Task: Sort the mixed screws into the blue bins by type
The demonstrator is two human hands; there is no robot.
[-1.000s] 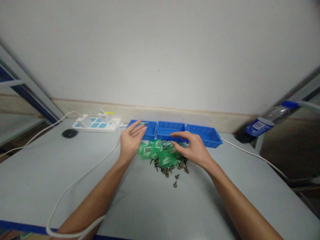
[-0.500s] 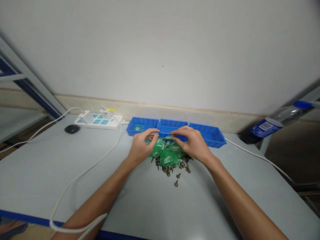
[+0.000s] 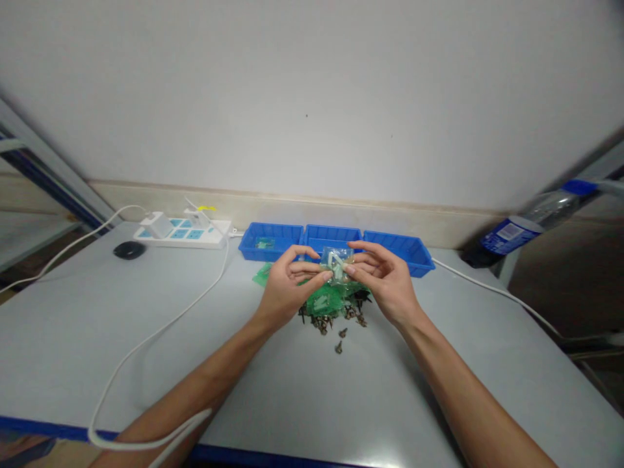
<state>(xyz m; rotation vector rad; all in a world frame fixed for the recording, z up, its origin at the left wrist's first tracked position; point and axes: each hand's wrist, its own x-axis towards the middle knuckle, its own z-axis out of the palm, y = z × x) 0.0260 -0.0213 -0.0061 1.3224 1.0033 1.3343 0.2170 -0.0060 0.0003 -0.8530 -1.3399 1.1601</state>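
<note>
Between both hands is a small clear plastic packet with pale pieces inside. My left hand grips its lower left edge with thumb and fingers, the index finger raised. On the other side my right hand pinches the packet. Below them lies a pile of green packets, partly hidden by the hands, with dark and brassy screws around its front edge. Two loose screws lie nearer on the table. One packet rests in the left blue tray.
Behind the pile stand the middle blue tray and the right blue tray. At the left are a power strip and a black mouse. A bottle leans at the right. A white cable crosses the table.
A clear packet now shows raised between my hands above the pile. A green packet has come into sight at the pile's left. The whole view has shifted slightly.
</note>
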